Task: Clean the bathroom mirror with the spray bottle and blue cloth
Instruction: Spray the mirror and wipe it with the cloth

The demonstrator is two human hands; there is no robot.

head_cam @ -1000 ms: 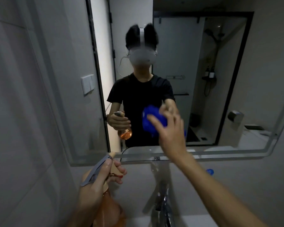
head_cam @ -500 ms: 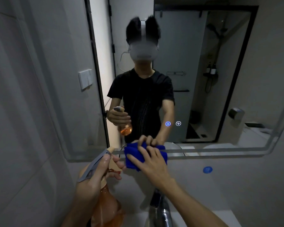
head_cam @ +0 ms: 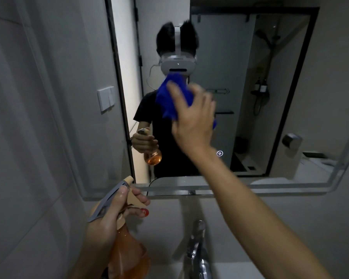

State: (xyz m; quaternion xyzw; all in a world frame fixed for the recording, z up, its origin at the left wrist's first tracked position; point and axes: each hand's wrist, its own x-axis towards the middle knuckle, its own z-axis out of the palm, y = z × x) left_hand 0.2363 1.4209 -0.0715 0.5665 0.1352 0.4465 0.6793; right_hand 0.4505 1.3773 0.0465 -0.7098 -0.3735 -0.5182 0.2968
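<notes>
The bathroom mirror fills the wall ahead and reflects a person in a black shirt with a headset. My right hand is raised and presses the crumpled blue cloth flat against the glass near the mirror's middle, fingers spread over it. Low on the left, my left hand grips the spray bottle, an orange, see-through bottle with a beige head and grey trigger. Its nozzle points up toward the mirror's lower edge.
A chrome tap rises at the bottom centre, below the mirror's frame. Grey tiled wall runs along the left. A small lit touch icon glows on the glass to the right of my forearm.
My right hand has swept the blue cloth up the glass, from the mirror's bottom edge to its middle. The spray bottle in my left hand has stayed in place.
</notes>
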